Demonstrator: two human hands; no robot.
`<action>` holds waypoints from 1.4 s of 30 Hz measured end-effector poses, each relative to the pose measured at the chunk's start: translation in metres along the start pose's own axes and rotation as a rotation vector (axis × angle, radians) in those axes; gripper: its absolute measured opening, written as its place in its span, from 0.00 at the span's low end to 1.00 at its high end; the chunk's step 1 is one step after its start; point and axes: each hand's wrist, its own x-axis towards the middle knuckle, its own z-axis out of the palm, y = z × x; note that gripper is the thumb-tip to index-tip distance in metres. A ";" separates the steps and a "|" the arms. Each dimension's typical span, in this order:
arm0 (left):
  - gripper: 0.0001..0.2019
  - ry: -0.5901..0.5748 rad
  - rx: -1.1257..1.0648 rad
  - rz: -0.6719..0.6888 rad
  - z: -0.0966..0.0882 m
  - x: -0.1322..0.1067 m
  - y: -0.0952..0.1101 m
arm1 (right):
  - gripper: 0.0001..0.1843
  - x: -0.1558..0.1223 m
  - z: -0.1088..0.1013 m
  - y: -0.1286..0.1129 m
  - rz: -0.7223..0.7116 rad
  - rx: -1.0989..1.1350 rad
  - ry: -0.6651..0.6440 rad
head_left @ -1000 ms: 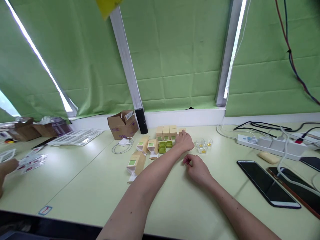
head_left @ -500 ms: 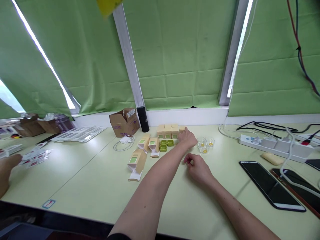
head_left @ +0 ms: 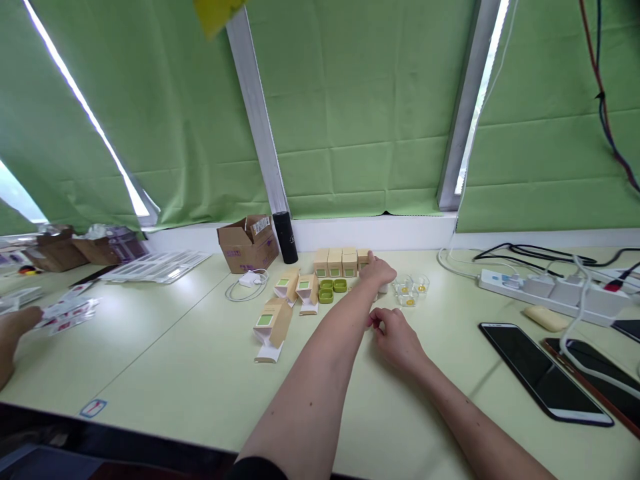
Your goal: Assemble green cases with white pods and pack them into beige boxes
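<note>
My left hand (head_left: 377,272) reaches across to the right end of a row of small tan boxes (head_left: 335,263) with green labels. Its fingers are closed around the end box (head_left: 363,256), which the hand partly covers. Nearer to me, my right hand (head_left: 397,339) rests on the table with curled fingers, and nothing shows in them. Two small green square containers (head_left: 326,295) (head_left: 340,285) stand in front of the row. Clear little cups (head_left: 407,298) with yellow bits inside sit just right of my left hand. Three opened tan boxes (head_left: 274,321) lie to the left, flaps out.
Behind the opened boxes are a cardboard carton (head_left: 247,245), a black cylinder (head_left: 285,238) and a coiled white cable (head_left: 247,285). On the right lie a phone (head_left: 545,373) and a power strip (head_left: 545,293) with cables. Another person's hand (head_left: 20,333) holds printed cards at far left.
My left hand has shifted slightly lower and to the right at the end of the row. A pale edge now shows beneath it. My right hand stays almost still.
</note>
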 end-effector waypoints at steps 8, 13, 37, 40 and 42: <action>0.46 -0.010 -0.083 -0.154 -0.005 -0.002 -0.002 | 0.19 0.000 -0.001 -0.002 0.006 -0.007 -0.024; 0.45 -0.004 -0.096 -0.175 -0.007 -0.005 -0.002 | 0.18 0.000 -0.001 -0.004 0.011 -0.017 -0.017; 0.17 0.339 0.137 0.124 -0.021 -0.179 -0.059 | 0.10 -0.005 0.005 -0.003 -0.118 -0.227 -0.039; 0.16 0.352 0.210 0.011 -0.032 -0.196 -0.085 | 0.11 -0.006 0.005 -0.005 -0.129 -0.228 -0.042; 0.16 0.346 0.267 -0.064 -0.037 -0.203 -0.098 | 0.10 -0.006 0.005 -0.006 -0.125 -0.226 -0.041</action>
